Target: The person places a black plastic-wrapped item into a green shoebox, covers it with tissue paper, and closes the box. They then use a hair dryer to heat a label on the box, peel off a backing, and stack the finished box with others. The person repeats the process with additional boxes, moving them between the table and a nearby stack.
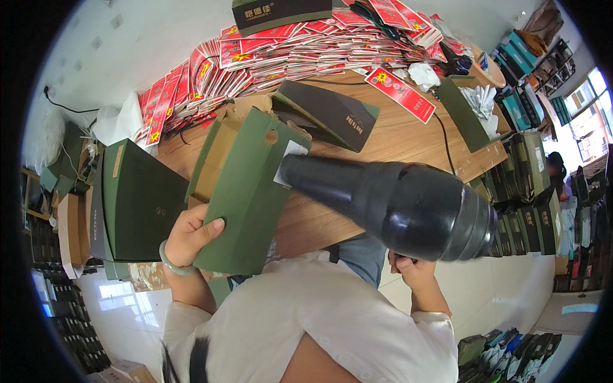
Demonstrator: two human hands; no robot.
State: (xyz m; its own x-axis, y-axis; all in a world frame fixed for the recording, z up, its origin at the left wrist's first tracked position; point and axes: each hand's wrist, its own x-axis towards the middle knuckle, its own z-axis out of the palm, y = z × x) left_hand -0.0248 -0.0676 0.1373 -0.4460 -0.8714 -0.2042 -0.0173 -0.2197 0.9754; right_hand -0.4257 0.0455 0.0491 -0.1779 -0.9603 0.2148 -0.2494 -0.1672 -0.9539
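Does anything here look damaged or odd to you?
Yes: the open green cardboard box in the left hand looks damaged, with ragged brown cardboard at its far end. Behind it, flat red printed packets lie in an untidy, slumped heap.

Bright right-side window [589,115], floor [131,306] glare; curved edges

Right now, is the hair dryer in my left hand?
No, your right hand holds the hair dryer; your left hand grips a green box.

Red cards [306,67] lie heaped along the far side of my wooden table [415,143] as a dark box lid [338,124], a black cord [447,143] and a paper-stuffed green box [461,118] rest nearer me.
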